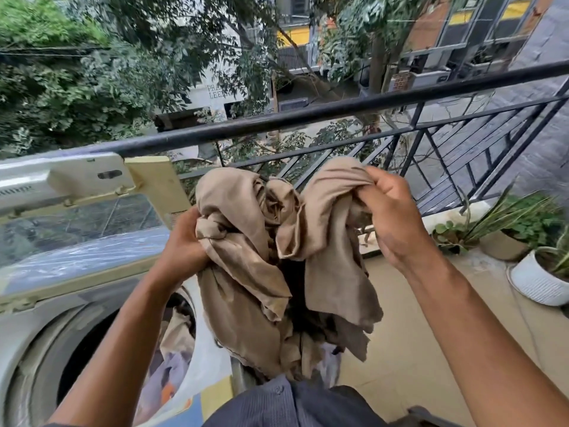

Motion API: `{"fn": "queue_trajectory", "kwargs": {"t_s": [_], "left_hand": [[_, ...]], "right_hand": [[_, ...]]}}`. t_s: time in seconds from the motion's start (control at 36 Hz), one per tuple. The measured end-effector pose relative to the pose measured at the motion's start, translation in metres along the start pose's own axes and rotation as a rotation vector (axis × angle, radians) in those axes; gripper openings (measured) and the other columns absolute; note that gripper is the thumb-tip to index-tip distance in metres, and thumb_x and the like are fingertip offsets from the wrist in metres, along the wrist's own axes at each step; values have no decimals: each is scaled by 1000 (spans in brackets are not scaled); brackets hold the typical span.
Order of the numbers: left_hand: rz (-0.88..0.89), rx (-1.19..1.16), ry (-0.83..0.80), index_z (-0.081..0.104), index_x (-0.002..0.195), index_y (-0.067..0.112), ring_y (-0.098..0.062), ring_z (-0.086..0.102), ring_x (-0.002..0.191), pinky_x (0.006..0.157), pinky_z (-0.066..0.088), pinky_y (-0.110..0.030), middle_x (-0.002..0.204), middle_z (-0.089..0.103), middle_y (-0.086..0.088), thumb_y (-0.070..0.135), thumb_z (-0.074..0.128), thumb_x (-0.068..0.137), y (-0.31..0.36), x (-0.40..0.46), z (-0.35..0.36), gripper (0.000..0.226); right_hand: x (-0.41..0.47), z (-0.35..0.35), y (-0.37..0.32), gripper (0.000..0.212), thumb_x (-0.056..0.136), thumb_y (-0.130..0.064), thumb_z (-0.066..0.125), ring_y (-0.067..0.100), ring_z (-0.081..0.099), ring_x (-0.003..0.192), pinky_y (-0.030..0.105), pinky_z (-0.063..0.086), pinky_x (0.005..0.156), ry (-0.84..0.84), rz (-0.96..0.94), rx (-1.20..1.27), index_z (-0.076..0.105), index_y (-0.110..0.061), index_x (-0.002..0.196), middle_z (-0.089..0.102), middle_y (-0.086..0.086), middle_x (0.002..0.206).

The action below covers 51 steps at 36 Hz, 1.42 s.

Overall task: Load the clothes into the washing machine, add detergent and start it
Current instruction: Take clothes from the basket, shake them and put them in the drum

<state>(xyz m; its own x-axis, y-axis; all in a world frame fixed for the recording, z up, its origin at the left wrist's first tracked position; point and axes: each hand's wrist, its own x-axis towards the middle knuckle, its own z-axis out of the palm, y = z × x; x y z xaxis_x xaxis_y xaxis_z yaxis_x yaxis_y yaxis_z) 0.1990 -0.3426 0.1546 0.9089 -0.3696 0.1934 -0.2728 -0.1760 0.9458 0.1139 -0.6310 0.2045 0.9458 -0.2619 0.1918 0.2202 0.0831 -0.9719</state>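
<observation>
Left hand: your left hand (pixel 184 241) has its fingers curled into the left side of the beige garment (pixel 246 257), gripping a bunched fold just above the washer's opening.
Right hand: your right hand (pixel 391 217) pinches the garment's upper right fold, thumb and fingers closed on the cloth, held a little higher than the left.
Beige garment: it hangs crumpled between your two hands, twisted at the top, with its lower ends trailing down in front of your dark grey shirt (pixel 289 402). Something dark shows inside the folds; you cannot tell what it is.
Washing machine: the top-loading washing machine (pixel 37 334) stands at your left, its round opening below and left of your left forearm.
Clothes in the tub: more clothes (pixel 175 359) already lie at the right edge of the opening, beige, pale purple and a spot of orange.
Lid: the yellowed lid (pixel 92 211) stands raised behind the opening, its clear panel covered in shiny plastic film.
Writing on machine: small dark lettering on the back panel (pixel 15 192) appears upside down and is too blurred to read.
Railing: a black metal railing (pixel 308 118) runs across just behind the garment.
Sign beyond: a pale wall sign (pixel 217 90) past the trees shows only partial letters, "PRA" over "LEE".
Plants: potted plants, one in a white ribbed pot (pixel 535 282), sit on the tiled floor at your right.
</observation>
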Motion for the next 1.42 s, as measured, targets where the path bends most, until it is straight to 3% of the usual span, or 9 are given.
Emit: {"fn": "queue_trajectory", "kwargs": {"t_s": [0.14, 0.33, 0.53, 0.67, 0.89, 0.97, 1.08, 1.28, 1.42], "left_hand": [[80, -76, -73, 64, 114, 6, 2, 70, 93, 81, 56, -17, 99, 79, 14, 4, 83, 63, 9, -1, 8, 54], [80, -43, -199, 45, 137, 7, 6, 64, 112, 93, 51, -15, 120, 71, 23, 30, 97, 61, 26, 5, 16, 95], [110, -99, -5, 76, 96, 22, -1, 70, 93, 81, 55, -21, 96, 79, 10, 9, 79, 70, 39, 10, 40, 29], [118, -159, 112, 81, 85, 30, 1, 72, 86, 76, 56, -21, 88, 80, 13, 9, 76, 66, 38, 10, 45, 29], [157, -297, 197, 77, 74, 52, 9, 70, 74, 70, 54, -10, 73, 74, 25, -13, 68, 78, 49, 15, 38, 66], [138, -233, 136, 77, 75, 54, 9, 69, 73, 69, 53, -9, 72, 74, 26, -11, 68, 75, 50, 15, 40, 65], [101, -171, 58, 79, 81, 48, 5, 71, 78, 71, 56, -16, 79, 77, 20, -5, 63, 68, 44, 16, 39, 57], [84, -83, -42, 79, 86, 44, 2, 71, 85, 76, 56, -20, 87, 79, 14, -2, 69, 68, 39, 15, 22, 51], [35, -43, -110, 80, 88, 44, 4, 71, 86, 76, 56, -17, 89, 79, 16, 25, 82, 58, 33, 8, 12, 36]], "right_hand": [[-6, 34, -5, 28, 102, -9, 52, 30, 58, 99, 42, 45, 90, -246, 39, 125, 75, -18, 117, 69, 15, 110], [-16, 64, -4, 31, 106, -11, 49, 28, 63, 129, 40, 45, 115, -456, 137, 78, 64, -17, 132, 68, 13, 135], [-11, 58, -7, 28, 101, -27, 52, 16, 67, 121, 31, 49, 104, -540, 192, 87, 67, -14, 121, 74, -1, 121], [0, 35, 16, 49, 106, -48, 47, 29, 54, 138, 54, 33, 121, -323, 150, -18, 71, -10, 124, 63, 11, 142], [-25, 7, 72, 50, 97, 12, 44, 16, 68, 96, 33, 54, 93, 56, 352, -116, 76, -25, 88, 77, -9, 90], [-35, 21, 64, 40, 106, -5, 41, 19, 69, 100, 26, 57, 87, -115, 431, 183, 77, -19, 100, 77, 1, 100], [-36, 36, 58, 64, 105, -50, 48, 40, 59, 121, 57, 38, 119, -270, 416, 263, 51, 13, 116, 59, 30, 117], [-16, 37, 61, 18, 100, -23, 66, 44, 71, 105, 64, 48, 106, 195, 379, 183, 79, -12, 93, 77, 22, 102], [3, 18, 33, 39, 97, -26, 68, 40, 71, 104, 61, 51, 104, 210, 294, 338, 67, 7, 117, 71, 30, 118]]}}
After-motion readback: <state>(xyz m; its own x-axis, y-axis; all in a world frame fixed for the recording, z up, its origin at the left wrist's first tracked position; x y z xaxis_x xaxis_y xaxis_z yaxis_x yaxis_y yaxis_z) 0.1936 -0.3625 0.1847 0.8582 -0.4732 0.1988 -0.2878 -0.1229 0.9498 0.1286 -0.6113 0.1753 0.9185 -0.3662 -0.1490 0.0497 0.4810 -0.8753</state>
